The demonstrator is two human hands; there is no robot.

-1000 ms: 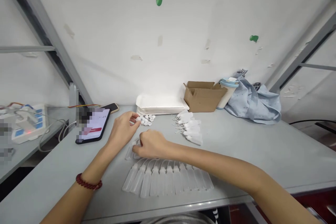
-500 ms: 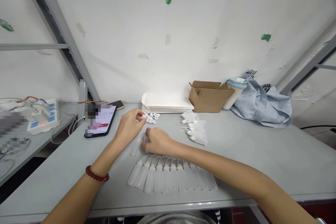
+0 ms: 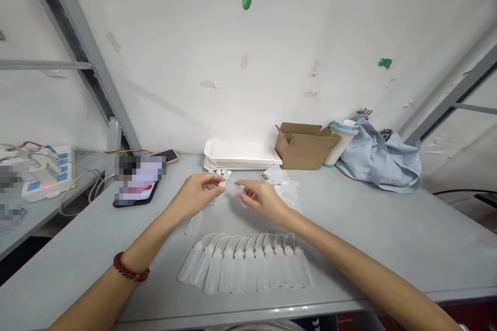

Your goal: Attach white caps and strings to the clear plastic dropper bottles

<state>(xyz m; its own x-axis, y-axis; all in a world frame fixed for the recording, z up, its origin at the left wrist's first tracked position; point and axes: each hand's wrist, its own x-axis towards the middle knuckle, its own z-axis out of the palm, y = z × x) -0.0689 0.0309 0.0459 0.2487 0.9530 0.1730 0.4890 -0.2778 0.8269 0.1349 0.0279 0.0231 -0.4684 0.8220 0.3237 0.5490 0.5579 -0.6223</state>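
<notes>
My left hand (image 3: 199, 195) is closed in a pinch on a small white cap (image 3: 222, 183), beside the pile of white caps (image 3: 224, 172). Facing it, my right hand (image 3: 266, 200) grips a translucent plastic bottle, mostly hidden by the fingers; its thin white tube (image 3: 232, 180) points toward the cap. Nearer the front edge lies a fanned row of translucent bottles (image 3: 239, 270) with thin bent tubes. One separate bottle (image 3: 194, 223) lies below my left hand. Behind my right hand is a heap of similar bottles (image 3: 288, 191), partly covered.
White flat boxes or trays (image 3: 243, 156) are stacked against the wall. An open cardboard box (image 3: 305, 151), a lidded cup (image 3: 341, 145) and a light blue cloth bag (image 3: 382, 160) stand at the back right. Left are two phones (image 3: 142, 186) and a power strip (image 3: 50, 176).
My right hand has lifted away from beside the separate bottle and moved right and up, with a bottle in it. My left hand has drawn a cap away from the pile.
</notes>
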